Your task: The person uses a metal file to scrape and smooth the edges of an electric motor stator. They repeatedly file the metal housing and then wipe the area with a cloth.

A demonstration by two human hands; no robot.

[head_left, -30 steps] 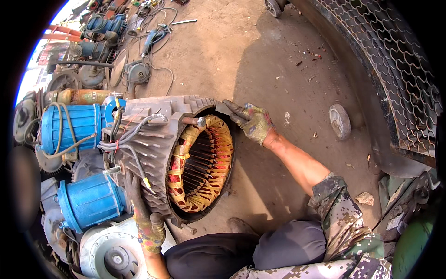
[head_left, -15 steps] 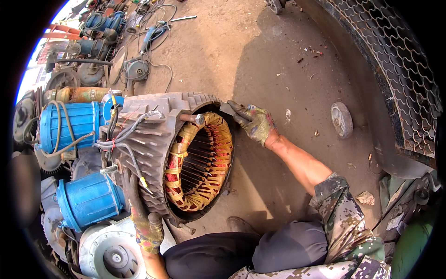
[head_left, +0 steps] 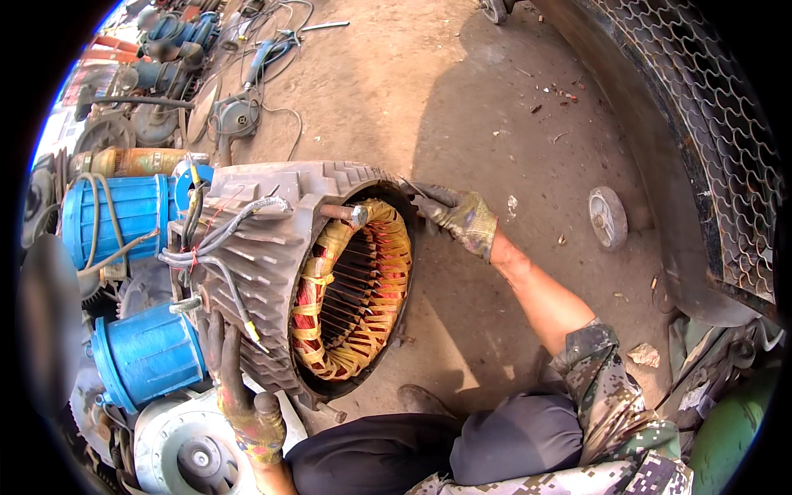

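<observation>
A finned motor housing (head_left: 247,256) lies on its side, with a ring of yellow-wrapped, red windings (head_left: 392,289) in its open end and loose grey leads on its flank. My gloved left hand (head_left: 247,404) rests with stretched fingers against the housing's lower left fins. At the upper right rim, my gloved right hand (head_left: 458,219) has closed fingers around something thin that I cannot make out, against or just beside the edge.
Blue motors (head_left: 144,355), a pale fan casing (head_left: 173,429) and piled machinery (head_left: 153,120) crowd the left. A blue power tool (head_left: 264,62) lies among cables behind. A wheel (head_left: 606,219) stands near a rusty mesh frame (head_left: 701,99) at right. My knees are below.
My right hand has shifted slightly to the right, its fingers still at the rim. The motor and left-hand pile appear a little further left in the picture.
</observation>
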